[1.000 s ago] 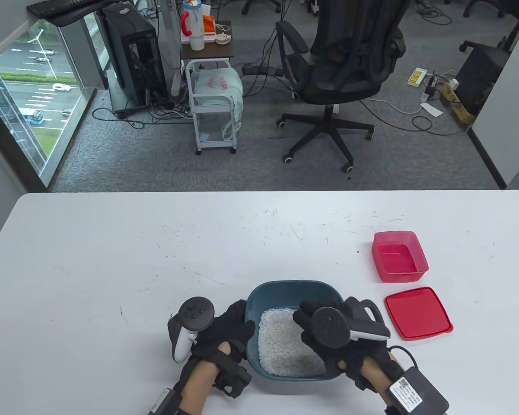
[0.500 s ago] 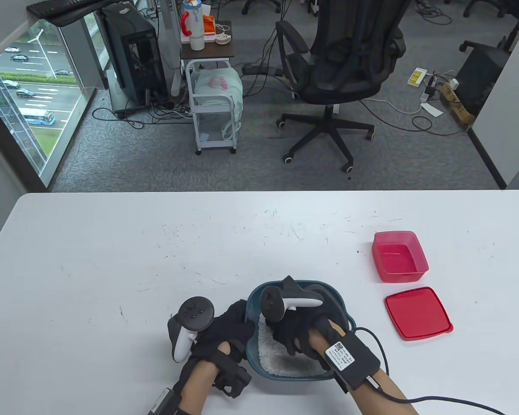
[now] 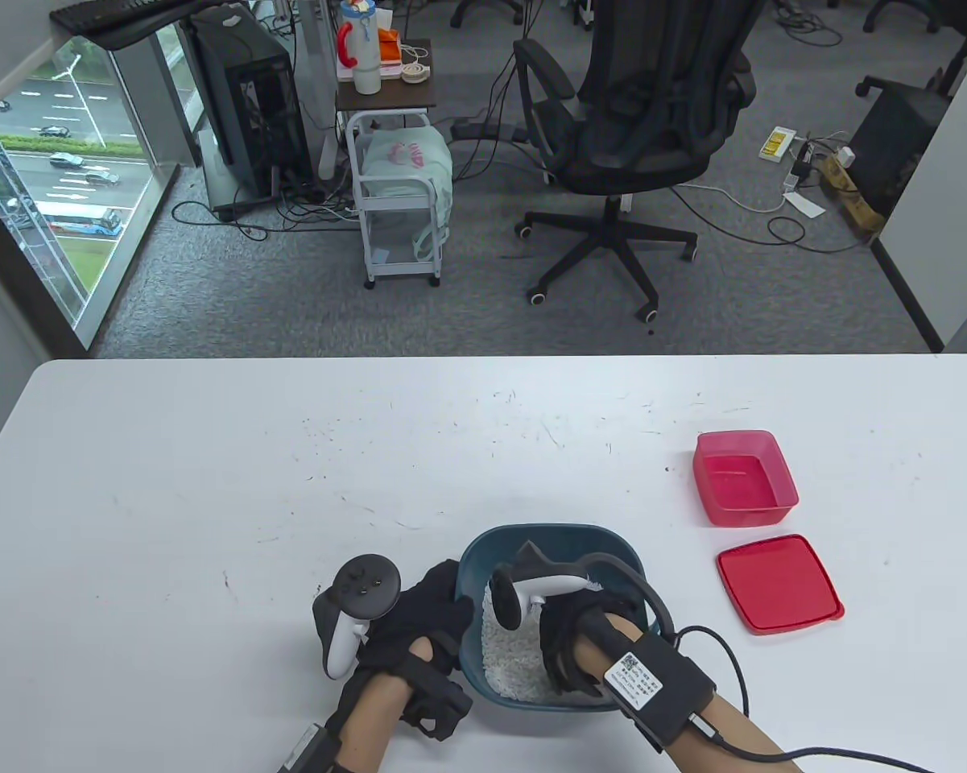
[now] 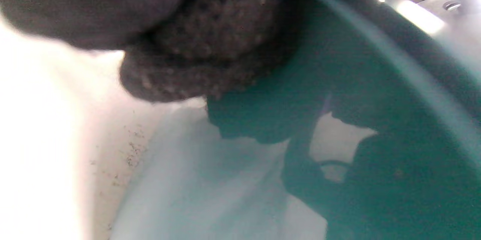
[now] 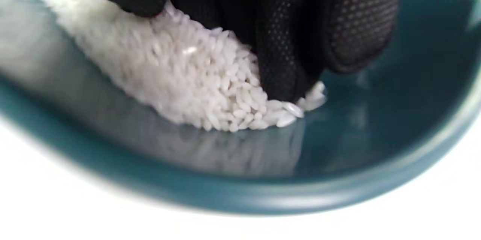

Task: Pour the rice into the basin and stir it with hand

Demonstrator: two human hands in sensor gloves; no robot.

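White rice [image 5: 195,78] at lower centre: right hand [image 3: 568,640], fingers [image 5: 285,52] loosely extended, should sweep gently; left hand [image 3: 419,616] grips the basin [image 3: 547,539].

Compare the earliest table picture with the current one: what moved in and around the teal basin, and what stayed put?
The right hand swung from the round teal plastic basin's right side down into the white rice, its fingers pushing grains. The left hand stayed gripping the basin's left rim. The red plastic box and flat red lid did not move.
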